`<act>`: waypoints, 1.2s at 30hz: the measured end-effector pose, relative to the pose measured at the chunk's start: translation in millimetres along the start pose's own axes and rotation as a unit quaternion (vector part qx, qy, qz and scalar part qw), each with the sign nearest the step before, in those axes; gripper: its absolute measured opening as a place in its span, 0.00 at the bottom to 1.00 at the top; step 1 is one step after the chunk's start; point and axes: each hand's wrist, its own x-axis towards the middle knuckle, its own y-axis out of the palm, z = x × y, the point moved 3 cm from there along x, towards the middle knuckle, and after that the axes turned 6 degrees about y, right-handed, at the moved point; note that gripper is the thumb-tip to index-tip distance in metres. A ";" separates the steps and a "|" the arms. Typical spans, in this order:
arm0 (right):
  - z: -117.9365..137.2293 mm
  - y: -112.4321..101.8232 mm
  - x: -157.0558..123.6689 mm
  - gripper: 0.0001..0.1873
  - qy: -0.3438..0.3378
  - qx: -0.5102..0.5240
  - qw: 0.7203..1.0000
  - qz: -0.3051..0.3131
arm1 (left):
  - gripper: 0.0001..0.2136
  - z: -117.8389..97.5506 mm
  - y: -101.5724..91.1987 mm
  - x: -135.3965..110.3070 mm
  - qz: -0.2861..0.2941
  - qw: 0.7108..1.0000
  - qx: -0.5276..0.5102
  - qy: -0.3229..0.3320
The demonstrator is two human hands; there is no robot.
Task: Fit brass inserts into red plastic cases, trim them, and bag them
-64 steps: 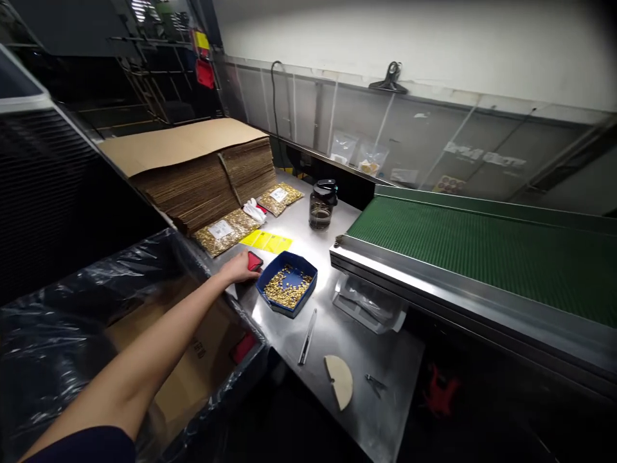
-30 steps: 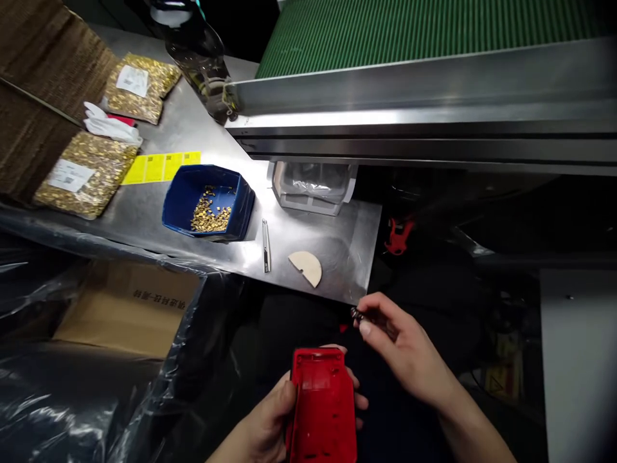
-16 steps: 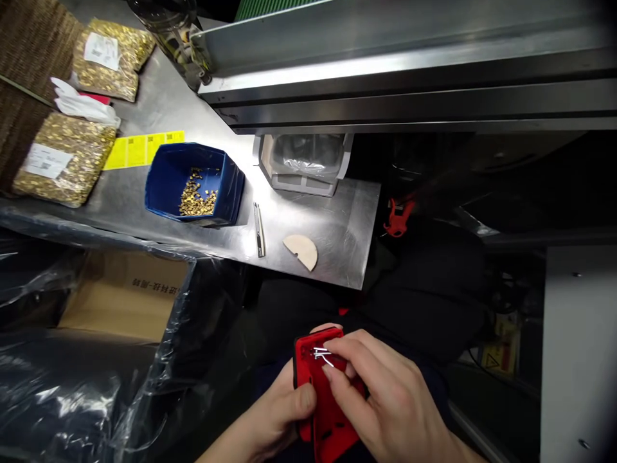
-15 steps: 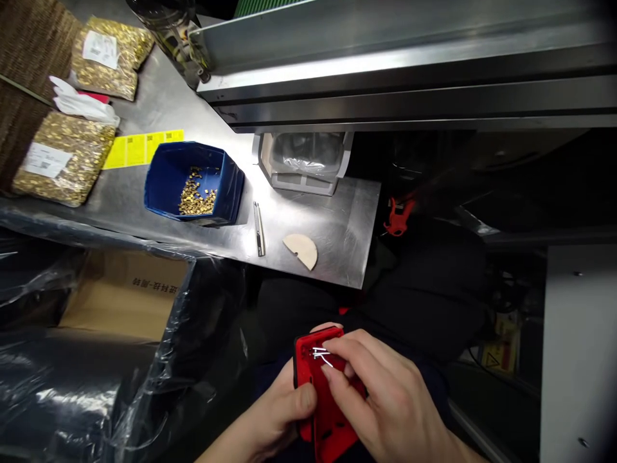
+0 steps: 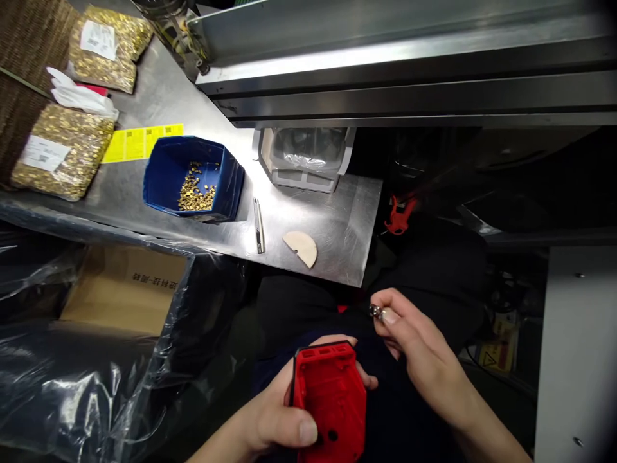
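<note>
My left hand (image 5: 277,418) grips a red plastic housing (image 5: 330,402) low in the view, thumb across its near edge. My right hand (image 5: 414,344) hovers just above and to the right of the housing, fingers pinched on a small metal tool (image 5: 376,312) whose tip shows at the fingertips. On the steel table (image 5: 337,212) behind stands a blue bin (image 5: 193,177) with small brass parts in it.
A thin metal tool (image 5: 259,225) and a half-round wooden piece (image 5: 301,247) lie near the table's front edge. Bags of brass parts (image 5: 58,151), yellow labels (image 5: 142,138), a plastic-lined white bin (image 5: 303,157), a conveyor frame (image 5: 409,71), a cardboard box (image 5: 125,289) in plastic wrap.
My right hand has lifted off the red housing and moved up and to the right, still pinching the small metal tool. The housing has turned slightly in my left hand.
</note>
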 end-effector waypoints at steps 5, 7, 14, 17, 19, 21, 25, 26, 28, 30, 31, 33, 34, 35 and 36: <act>-1.8 23.1 22.1 0.18 0.012 0.114 0.985 0.129 | 0.37 0.6 -2.1 -0.8 -0.033 0.999 -0.029 -0.029; 0.6 33.0 24.9 0.19 -0.004 0.150 0.978 0.148 | 0.32 1.0 -2.7 -2.0 -0.048 0.998 -0.033 -0.035; -4.3 49.5 20.7 0.17 -0.026 0.201 0.966 0.160 | 0.27 9.5 -11.6 -11.0 -0.096 0.993 -0.050 -0.044; -13.2 50.1 20.2 0.18 -0.012 0.193 0.973 0.123 | 0.30 9.5 -11.5 -10.0 -0.101 0.993 -0.046 -0.049; -16.1 48.8 20.5 0.18 -0.010 0.173 0.981 0.087 | 0.32 8.0 -10.4 -8.5 -0.107 0.992 -0.046 -0.048; -14.3 47.3 21.0 0.19 -0.026 0.164 0.984 0.069 | 0.31 6.6 -9.6 -7.3 -0.106 0.992 -0.042 -0.047; -6.6 48.9 20.5 0.20 -0.053 0.177 0.974 0.131 | 0.28 6.6 -10.4 -7.1 -0.103 0.992 -0.040 -0.058; -6.3 49.3 20.0 0.19 -0.051 0.181 0.972 0.139 | 0.29 6.9 -10.6 -7.2 -0.102 0.992 -0.042 -0.061; -8.4 49.5 18.6 0.18 -0.039 0.190 0.972 0.132 | 0.28 7.1 -10.8 -7.5 -0.103 0.992 -0.046 -0.058; -12.7 49.4 17.0 0.18 -0.019 0.195 0.975 0.104 | 0.28 7.5 -11.5 -8.0 -0.103 0.992 -0.048 -0.053; -14.8 49.3 16.4 0.18 -0.009 0.192 0.977 0.088 | 0.29 7.8 -12.2 -8.2 -0.103 0.992 -0.049 -0.051; -17.1 48.9 15.8 0.18 -0.001 0.185 0.981 0.060 | 0.30 8.6 -14.1 -8.5 -0.099 0.993 -0.048 -0.050; -16.8 48.8 16.0 0.17 -0.008 0.186 0.981 0.052 | 0.29 8.8 -14.9 -8.5 -0.094 0.993 -0.046 -0.048; -15.8 49.1 16.4 0.17 -0.016 0.191 0.980 0.055 | 0.29 9.0 -15.5 -8.4 -0.089 0.994 -0.045 -0.047; -14.5 49.7 17.0 0.17 -0.024 0.199 0.978 0.067 | 0.28 9.0 -15.9 -8.2 -0.086 0.994 -0.044 -0.045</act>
